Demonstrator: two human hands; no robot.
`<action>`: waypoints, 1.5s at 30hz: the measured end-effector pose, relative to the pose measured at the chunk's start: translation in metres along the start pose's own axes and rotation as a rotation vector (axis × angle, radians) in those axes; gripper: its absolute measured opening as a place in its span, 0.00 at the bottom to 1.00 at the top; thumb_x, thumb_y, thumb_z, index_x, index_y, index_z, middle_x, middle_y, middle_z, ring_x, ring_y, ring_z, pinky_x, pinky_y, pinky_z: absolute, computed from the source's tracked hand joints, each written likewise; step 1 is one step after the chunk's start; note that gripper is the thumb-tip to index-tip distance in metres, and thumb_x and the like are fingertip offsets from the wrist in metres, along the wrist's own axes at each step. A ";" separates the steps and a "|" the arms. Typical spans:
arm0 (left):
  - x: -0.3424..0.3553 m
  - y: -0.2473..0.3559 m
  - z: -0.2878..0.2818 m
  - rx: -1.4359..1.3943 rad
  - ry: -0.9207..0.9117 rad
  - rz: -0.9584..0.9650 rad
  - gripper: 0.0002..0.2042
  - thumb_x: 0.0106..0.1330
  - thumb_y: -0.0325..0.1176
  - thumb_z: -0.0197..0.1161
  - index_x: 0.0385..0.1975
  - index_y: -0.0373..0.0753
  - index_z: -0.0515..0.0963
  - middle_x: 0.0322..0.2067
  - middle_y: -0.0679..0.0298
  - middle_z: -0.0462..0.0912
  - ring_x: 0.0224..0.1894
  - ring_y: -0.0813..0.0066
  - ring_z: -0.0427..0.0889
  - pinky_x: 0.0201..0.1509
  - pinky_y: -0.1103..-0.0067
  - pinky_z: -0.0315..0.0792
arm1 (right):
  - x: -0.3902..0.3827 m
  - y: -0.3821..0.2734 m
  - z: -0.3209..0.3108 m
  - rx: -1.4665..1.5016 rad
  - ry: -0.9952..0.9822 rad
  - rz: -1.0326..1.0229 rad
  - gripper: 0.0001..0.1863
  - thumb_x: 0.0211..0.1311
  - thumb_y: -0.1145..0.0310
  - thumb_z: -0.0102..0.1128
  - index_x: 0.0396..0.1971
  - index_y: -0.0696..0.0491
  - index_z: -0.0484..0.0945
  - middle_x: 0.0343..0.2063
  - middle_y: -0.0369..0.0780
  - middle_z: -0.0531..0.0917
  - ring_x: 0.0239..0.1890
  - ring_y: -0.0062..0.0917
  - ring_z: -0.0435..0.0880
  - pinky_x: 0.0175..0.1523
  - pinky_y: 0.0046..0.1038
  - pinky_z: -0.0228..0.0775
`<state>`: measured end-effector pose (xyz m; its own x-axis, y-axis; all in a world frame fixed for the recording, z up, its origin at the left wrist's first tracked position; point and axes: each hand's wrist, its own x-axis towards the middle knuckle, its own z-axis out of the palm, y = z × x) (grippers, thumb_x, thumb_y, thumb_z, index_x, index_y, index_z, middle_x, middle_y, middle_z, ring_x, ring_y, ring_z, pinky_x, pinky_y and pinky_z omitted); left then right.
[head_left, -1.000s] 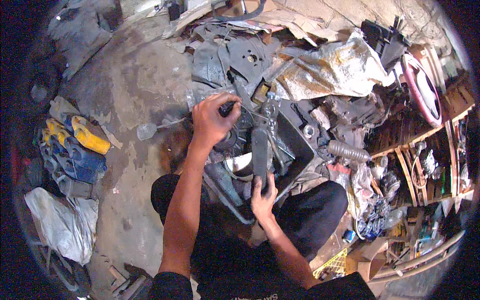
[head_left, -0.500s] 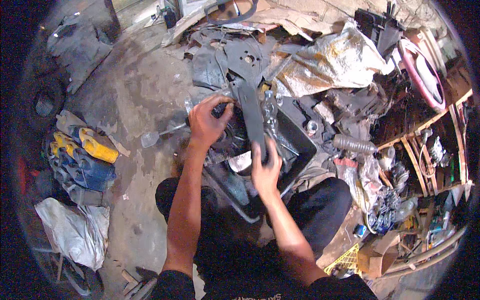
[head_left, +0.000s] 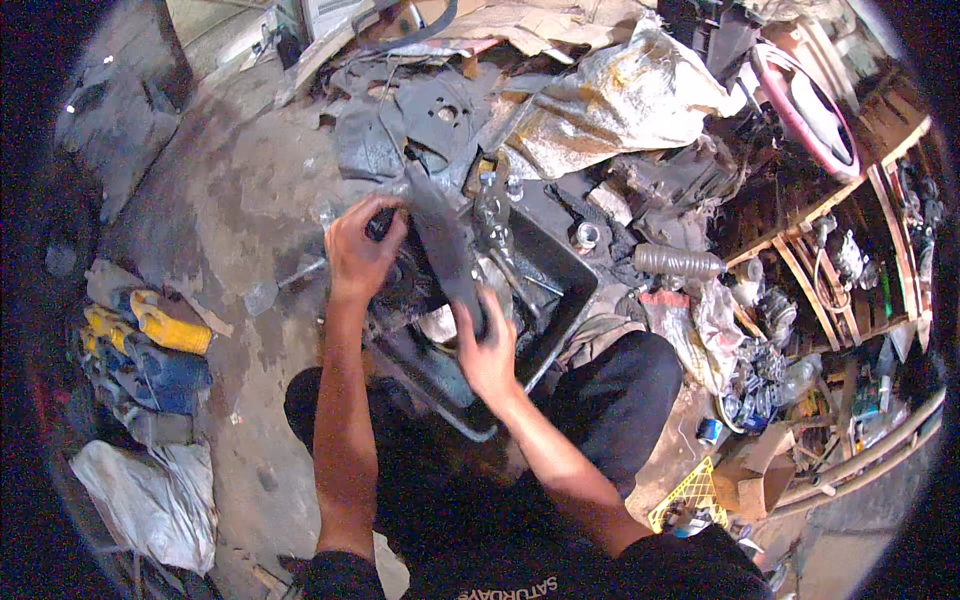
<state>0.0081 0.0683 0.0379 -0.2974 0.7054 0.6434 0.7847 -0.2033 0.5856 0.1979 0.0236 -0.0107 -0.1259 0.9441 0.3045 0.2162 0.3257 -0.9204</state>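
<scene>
My right hand point(head_left: 488, 345) grips the lower end of a long, flat, dark grey bar point(head_left: 438, 225), blurred and tilted up to the left. My left hand point(head_left: 365, 250) is just left of the bar, fingers curled round something dark I cannot make out. Both are over a black tray point(head_left: 545, 350) holding metal parts and a clear plastic bottle point(head_left: 492, 210). A long-handled tool point(head_left: 262, 295) lies on the floor at the tray's left.
Ahead lie grey scrap sheets point(head_left: 370, 110) and a dirty white sack point(head_left: 610, 110). Yellow-and-blue containers point(head_left: 165, 330) and a pale sack point(head_left: 150, 500) sit left. A pink rim point(head_left: 845, 150), wooden slats point(head_left: 785, 275) and a yellow crate point(head_left: 680, 490) are right.
Since a second ago my right hand has moved up with the bar, whose top end now tilts further left. The view has shifted, and both hands appear further left in it.
</scene>
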 end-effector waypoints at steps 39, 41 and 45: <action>0.002 0.003 0.002 -0.088 -0.039 -0.038 0.04 0.58 0.24 0.63 0.32 0.37 0.81 0.33 0.61 0.86 0.39 0.68 0.86 0.45 0.77 0.75 | -0.018 -0.014 0.000 -0.008 0.001 0.152 0.16 0.63 0.69 0.59 0.47 0.61 0.74 0.36 0.56 0.83 0.41 0.47 0.84 0.42 0.38 0.75; 0.005 0.005 0.000 -0.070 -0.012 -0.098 0.04 0.58 0.23 0.63 0.32 0.37 0.81 0.33 0.60 0.86 0.39 0.68 0.86 0.44 0.77 0.75 | 0.005 -0.027 0.004 0.032 -0.021 0.129 0.16 0.63 0.68 0.60 0.47 0.61 0.74 0.33 0.58 0.82 0.37 0.50 0.84 0.38 0.40 0.74; 0.002 0.004 -0.008 -0.114 -0.089 -0.008 0.05 0.56 0.22 0.65 0.32 0.36 0.81 0.33 0.58 0.85 0.38 0.67 0.86 0.44 0.76 0.75 | -0.034 0.002 -0.002 -0.016 -0.015 0.145 0.16 0.62 0.68 0.60 0.48 0.60 0.75 0.35 0.55 0.84 0.38 0.46 0.85 0.41 0.40 0.76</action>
<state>0.0060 0.0635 0.0456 -0.2498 0.7641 0.5948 0.7138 -0.2698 0.6463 0.2044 -0.0076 -0.0223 -0.1066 0.9806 0.1647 0.2489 0.1867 -0.9504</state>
